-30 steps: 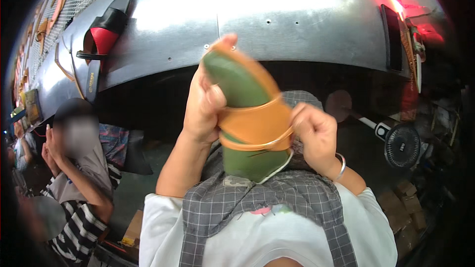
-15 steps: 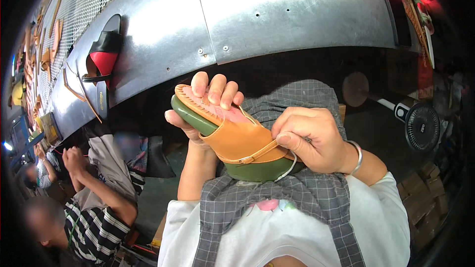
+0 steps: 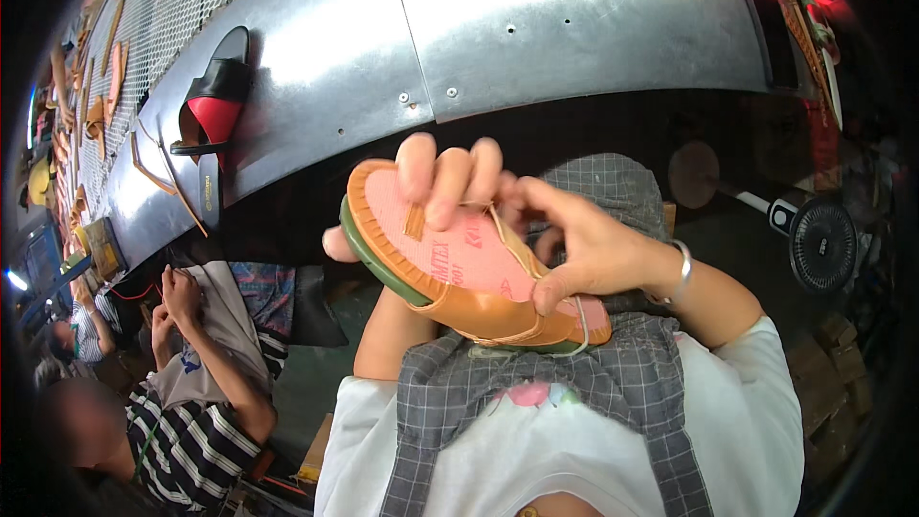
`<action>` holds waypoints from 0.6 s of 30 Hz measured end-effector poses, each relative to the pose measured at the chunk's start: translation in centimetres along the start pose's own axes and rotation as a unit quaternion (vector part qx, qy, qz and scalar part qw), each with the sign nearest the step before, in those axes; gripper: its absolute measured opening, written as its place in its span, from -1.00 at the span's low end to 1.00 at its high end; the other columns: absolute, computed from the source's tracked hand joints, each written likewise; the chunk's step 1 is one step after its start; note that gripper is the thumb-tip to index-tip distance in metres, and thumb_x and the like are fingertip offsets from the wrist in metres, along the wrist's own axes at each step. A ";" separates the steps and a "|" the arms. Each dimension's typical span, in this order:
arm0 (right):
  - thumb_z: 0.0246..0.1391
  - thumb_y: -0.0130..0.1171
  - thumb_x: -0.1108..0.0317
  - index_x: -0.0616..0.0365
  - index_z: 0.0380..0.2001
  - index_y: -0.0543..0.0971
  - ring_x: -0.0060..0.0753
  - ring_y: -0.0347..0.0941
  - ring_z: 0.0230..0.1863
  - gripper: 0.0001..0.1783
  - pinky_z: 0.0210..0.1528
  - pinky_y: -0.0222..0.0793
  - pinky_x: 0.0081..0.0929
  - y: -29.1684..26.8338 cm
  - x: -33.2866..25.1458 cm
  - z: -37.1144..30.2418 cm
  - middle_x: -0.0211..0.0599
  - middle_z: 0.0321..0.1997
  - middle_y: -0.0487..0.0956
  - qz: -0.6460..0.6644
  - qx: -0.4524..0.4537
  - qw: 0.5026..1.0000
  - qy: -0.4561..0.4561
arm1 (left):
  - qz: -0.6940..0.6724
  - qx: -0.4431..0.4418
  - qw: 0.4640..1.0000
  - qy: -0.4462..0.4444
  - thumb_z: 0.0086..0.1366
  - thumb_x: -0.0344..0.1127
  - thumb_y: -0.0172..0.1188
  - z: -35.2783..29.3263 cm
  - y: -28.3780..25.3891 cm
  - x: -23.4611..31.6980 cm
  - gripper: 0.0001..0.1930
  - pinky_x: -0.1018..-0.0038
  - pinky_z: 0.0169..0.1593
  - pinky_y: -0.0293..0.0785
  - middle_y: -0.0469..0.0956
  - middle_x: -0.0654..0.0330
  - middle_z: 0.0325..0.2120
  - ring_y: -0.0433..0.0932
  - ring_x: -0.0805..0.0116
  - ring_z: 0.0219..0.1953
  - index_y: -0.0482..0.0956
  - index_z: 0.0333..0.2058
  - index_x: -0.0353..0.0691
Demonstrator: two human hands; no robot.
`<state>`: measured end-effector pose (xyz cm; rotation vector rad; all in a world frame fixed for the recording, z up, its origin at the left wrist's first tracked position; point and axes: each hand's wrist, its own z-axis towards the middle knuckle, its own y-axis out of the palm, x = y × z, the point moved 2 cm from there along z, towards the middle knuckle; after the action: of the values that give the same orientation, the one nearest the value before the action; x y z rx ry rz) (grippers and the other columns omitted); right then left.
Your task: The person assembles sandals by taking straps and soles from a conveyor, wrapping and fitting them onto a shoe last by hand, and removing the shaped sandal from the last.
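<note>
A tan leather sandal upper (image 3: 483,311) sits on a green shoe last (image 3: 369,254) over my lap, its pink insole board (image 3: 421,258) now turned up. Pleated leather edges fold over the board around the toe. My left hand (image 3: 445,177) grips the toe end, thumb at the last's outer side and fingers across the board. At the far side of the sandal's middle, my right hand (image 3: 598,244) curls its fingers, partly blurred, by the leather edge, while its thumb presses near the heel. A thin pale cord (image 3: 580,325) loops around the heel.
On the metal bench (image 3: 316,67) lies a black and red sandal (image 3: 215,105), with thin tan straps (image 3: 158,177) nearby. A dark flat device (image 3: 763,19) rests at the far right. Right of my lap stands a small fan (image 3: 821,244). A co-worker in stripes (image 3: 196,421) sits at left.
The sandal has rolled over so its pink underside shows more. My right hand has shifted from the ankle strap to the far edge of the sole.
</note>
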<state>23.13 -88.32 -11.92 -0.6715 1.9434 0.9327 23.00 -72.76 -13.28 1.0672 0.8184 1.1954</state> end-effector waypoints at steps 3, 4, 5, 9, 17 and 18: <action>-0.35 0.57 0.03 0.19 0.12 0.23 -0.46 0.33 0.09 0.01 0.14 0.29 -0.49 1.8 -0.1 0.3 -0.31 0.01 0.41 0.180 -0.044 0.983 0.000 | 0.241 0.125 0.962 0.025 -0.02 0.44 0.18 0.2 1.1 1.1 -0.04 0.22 0.29 0.15 0.38 0.02 0.01 0.32 0.18 0.11 0.22 0.17 -0.18; -0.29 0.55 0.08 0.21 0.18 0.18 -0.44 0.30 0.14 0.03 0.18 0.27 -0.45 1.7 0.2 0.2 -0.26 0.07 0.39 0.195 -0.024 0.980 -0.018 | 0.370 0.252 0.893 0.035 0.04 0.47 0.08 0.3 1.6 1.5 0.05 0.23 0.29 0.17 0.32 -0.04 0.11 0.26 0.18 0.19 0.04 0.30 -0.21; -0.23 0.52 0.12 0.23 0.24 0.12 -0.43 0.28 0.20 0.05 0.23 0.24 -0.41 1.5 0.3 0.1 -0.22 0.13 0.38 0.210 -0.005 0.977 -0.036 | 0.476 0.257 0.841 0.005 0.21 0.38 -0.06 0.4 2.7 1.4 0.05 0.23 0.33 0.10 0.05 -0.12 0.29 0.11 0.13 0.32 -0.29 0.36 -0.27; -0.14 0.46 0.30 0.26 0.25 0.09 -0.45 0.30 0.18 -0.03 0.21 0.27 -0.41 1.4 -0.8 0.7 -0.22 0.15 0.36 0.210 0.110 0.966 -0.100 | 0.601 0.226 0.767 0.017 0.36 0.22 -0.19 -1.3 4.0 -0.6 -0.15 0.23 0.35 0.00 0.00 -0.02 0.32 0.08 0.16 0.33 -0.22 0.35 -0.29; 0.16 0.17 0.08 0.24 0.22 0.16 -0.47 0.31 0.18 -0.29 0.21 0.27 -0.42 0.1 -0.1 -0.1 -0.24 0.14 0.38 0.237 0.175 0.949 -0.115 | 0.491 0.223 0.842 0.023 0.42 0.01 -0.17 -2.4 1.6 -2.4 -0.22 0.24 0.34 0.03 -0.05 0.01 0.34 0.05 0.17 0.35 -0.40 0.36 -0.22; 0.25 0.06 0.07 0.23 0.19 0.20 -0.49 0.32 0.17 -0.39 0.20 0.28 -0.43 0.0 -0.6 0.2 -0.24 0.12 0.40 0.389 0.175 0.899 -0.098 | 0.496 0.212 0.842 0.011 0.42 -0.03 -0.16 -2.3 1.5 -2.4 -0.22 0.25 0.33 0.06 -0.03 -0.01 0.33 0.07 0.17 0.34 -0.41 0.36 -0.22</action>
<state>23.54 -88.07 -11.51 0.4445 2.1302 1.0103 19.93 -74.58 -12.69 1.9791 0.5330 1.9266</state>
